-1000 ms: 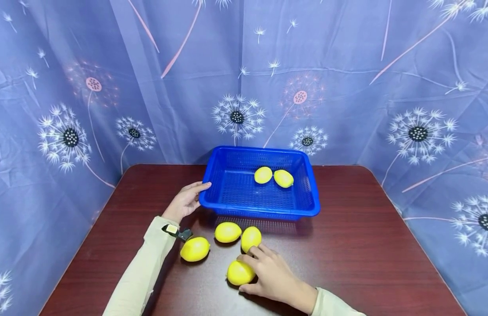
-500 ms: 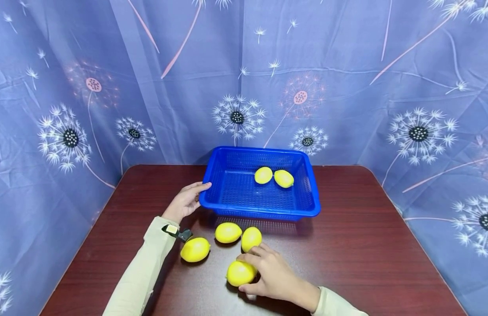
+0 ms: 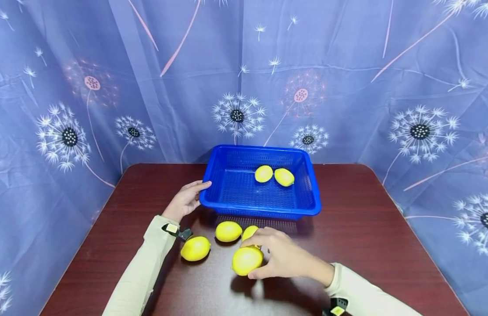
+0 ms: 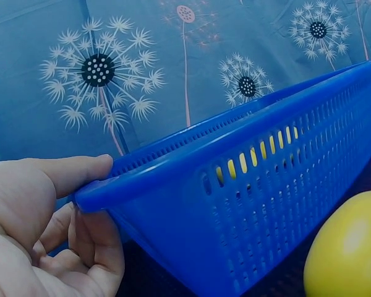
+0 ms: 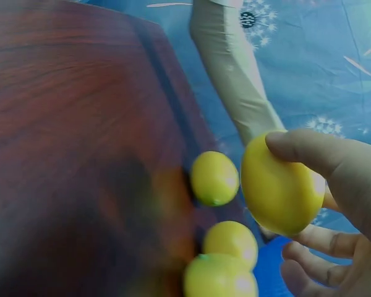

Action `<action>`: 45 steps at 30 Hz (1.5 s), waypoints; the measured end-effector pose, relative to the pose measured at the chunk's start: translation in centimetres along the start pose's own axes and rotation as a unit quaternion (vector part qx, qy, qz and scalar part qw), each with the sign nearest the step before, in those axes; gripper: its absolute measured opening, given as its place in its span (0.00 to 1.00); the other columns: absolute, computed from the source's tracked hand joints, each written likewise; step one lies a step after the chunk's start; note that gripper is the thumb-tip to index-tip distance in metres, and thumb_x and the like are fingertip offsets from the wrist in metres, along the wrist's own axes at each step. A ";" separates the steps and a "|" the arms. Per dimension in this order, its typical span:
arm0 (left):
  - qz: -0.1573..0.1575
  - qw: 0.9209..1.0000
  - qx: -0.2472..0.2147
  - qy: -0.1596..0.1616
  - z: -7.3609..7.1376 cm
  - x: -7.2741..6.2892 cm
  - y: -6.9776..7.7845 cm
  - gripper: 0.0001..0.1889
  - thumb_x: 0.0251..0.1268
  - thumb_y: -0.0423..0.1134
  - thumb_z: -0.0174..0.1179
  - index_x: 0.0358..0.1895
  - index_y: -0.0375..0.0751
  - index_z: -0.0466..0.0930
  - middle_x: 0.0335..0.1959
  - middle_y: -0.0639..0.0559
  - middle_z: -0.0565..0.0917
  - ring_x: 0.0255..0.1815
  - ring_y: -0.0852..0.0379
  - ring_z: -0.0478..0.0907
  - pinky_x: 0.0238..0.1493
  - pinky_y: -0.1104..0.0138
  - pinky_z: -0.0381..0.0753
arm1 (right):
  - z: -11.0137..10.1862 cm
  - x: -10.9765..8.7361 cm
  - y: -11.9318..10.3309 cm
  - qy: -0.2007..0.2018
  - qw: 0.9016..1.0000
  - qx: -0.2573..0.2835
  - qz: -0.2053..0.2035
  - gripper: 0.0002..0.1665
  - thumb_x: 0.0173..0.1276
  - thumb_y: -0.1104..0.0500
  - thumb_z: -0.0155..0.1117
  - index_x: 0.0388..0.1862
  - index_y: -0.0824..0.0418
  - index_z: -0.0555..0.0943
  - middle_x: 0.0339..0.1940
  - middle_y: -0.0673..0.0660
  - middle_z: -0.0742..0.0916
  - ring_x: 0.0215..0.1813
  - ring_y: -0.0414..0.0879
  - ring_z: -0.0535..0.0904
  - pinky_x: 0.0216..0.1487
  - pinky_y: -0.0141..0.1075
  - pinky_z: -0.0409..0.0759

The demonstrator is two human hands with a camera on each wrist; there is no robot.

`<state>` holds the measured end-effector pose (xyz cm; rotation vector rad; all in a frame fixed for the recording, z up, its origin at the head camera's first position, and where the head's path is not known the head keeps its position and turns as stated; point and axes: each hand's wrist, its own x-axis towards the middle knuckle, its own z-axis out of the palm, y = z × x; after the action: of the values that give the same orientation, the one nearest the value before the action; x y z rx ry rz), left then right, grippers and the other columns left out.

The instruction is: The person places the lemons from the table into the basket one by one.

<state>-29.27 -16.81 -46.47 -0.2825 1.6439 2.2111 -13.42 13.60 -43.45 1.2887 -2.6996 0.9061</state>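
The right hand (image 3: pixel 285 256) grips one lemon (image 3: pixel 247 262) between thumb and fingers (image 3: pixel 256 239); the thumb bears on the near side, the fingers on the far side. This held lemon is raised off the counter (image 3: pixel 366 228), with its shadow on the surface below. Left of these fingers, well apart, a second lemon (image 3: pixel 195 249) lies near the left sleeve (image 3: pixel 149 259). Just beyond the right fingers, and partly hidden by them, is a third lemon (image 3: pixel 249 231). A fourth lemon (image 3: pixel 228 231) lies near it, to its left. Farther on, the left hand (image 3: pixel 184 202) grips one end of the blue basket (image 3: pixel 259 209): thumb over the rim, fingers curled beneath. The basket stands to the right of those fingers. Inside, toward the end away from them, two lemons (image 3: pixel 263 174) lie side by side. A flower-patterned curtain (image 3: pixel 180 118) hangs beyond both hands.
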 end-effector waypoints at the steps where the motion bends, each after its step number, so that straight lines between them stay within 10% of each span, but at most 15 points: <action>1: 0.000 1.000 -0.001 0.001 0.0 0.0 0.0 0.04 0.74 0.38 0.63 0.46 0.45 0.80 0.38 0.51 0.88 0.39 0.57 0.87 0.41 0.67 0.88 | -0.6 0.3 0.0 -0.002 1.000 0.006 -0.004 0.33 0.50 0.40 0.83 0.56 0.44 0.84 0.46 0.38 0.84 0.43 0.38 0.77 0.39 0.27 0.75; 20: -0.002 1.000 -0.009 0.004 -0.1 0.1 0.0 0.04 0.74 0.38 0.63 0.45 0.45 0.80 0.36 0.53 0.88 0.37 0.58 0.86 0.41 0.68 0.87 | -10.4 6.7 4.1 -0.063 0.997 0.040 -0.010 0.35 0.56 0.43 0.82 0.61 0.52 0.83 0.52 0.46 0.87 0.45 0.41 0.79 0.34 0.35 0.83; 34: -0.001 1.000 -0.016 -0.005 0.2 0.3 -0.3 0.03 0.73 0.37 0.64 0.44 0.45 0.81 0.34 0.54 0.87 0.36 0.59 0.86 0.40 0.68 0.87 | -13.0 12.7 10.0 -0.106 0.993 0.021 0.040 0.34 0.57 0.47 0.82 0.62 0.50 0.83 0.53 0.46 0.87 0.48 0.46 0.81 0.47 0.45 0.81; 45: -0.002 1.000 -0.001 -0.005 -0.3 0.3 -0.2 0.04 0.75 0.39 0.62 0.47 0.46 0.79 0.38 0.52 0.87 0.39 0.57 0.86 0.41 0.68 0.87 | -12.3 16.4 13.2 -0.117 0.992 -0.003 0.043 0.33 0.59 0.49 0.81 0.64 0.51 0.83 0.53 0.48 0.88 0.31 0.47 0.71 0.34 0.37 0.72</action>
<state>-29.46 -17.00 -46.81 -0.2753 1.6334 2.2083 -36.45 14.74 -35.62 1.3686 -2.9525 0.7980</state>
